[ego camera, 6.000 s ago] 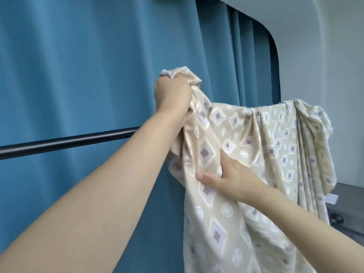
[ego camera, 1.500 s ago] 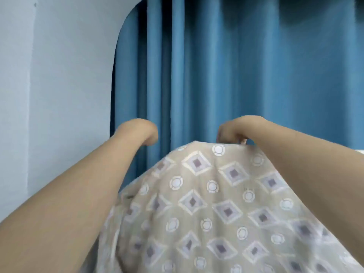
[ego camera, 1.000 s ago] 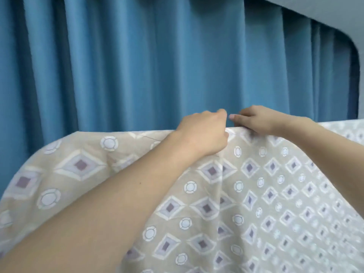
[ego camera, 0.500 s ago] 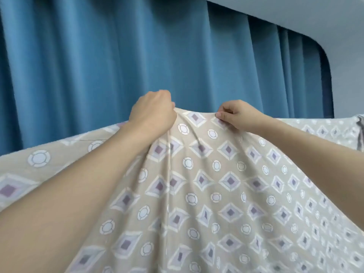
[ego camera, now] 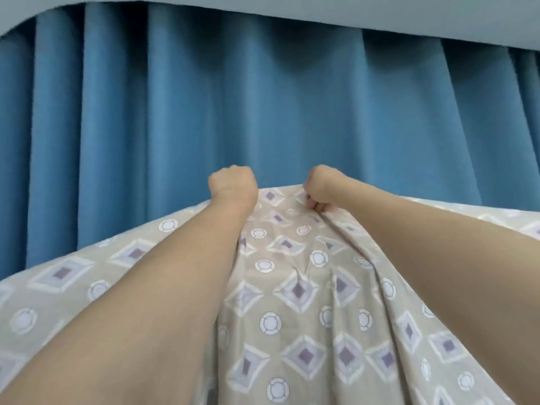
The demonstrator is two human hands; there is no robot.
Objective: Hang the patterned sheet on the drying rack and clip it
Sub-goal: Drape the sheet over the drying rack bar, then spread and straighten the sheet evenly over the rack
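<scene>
Both hands grip the sheet's top fold; slip risk before clipping.

The left hand (ego camera: 233, 187) is fisted on the top edge of the sheet (ego camera: 292, 287); the right hand (ego camera: 321, 185), just beside it, pinches a bunched fold. The sheet drapes down and outward from both hands; the rack bar is hidden beneath it, and the curtain (ego camera: 263, 112) hangs beyond. No clip is visible. Probable faults: uneven drape pulling the sheet off the bar when either hand lets go, or gathered folds between the hands being clipped in creased.
</scene>
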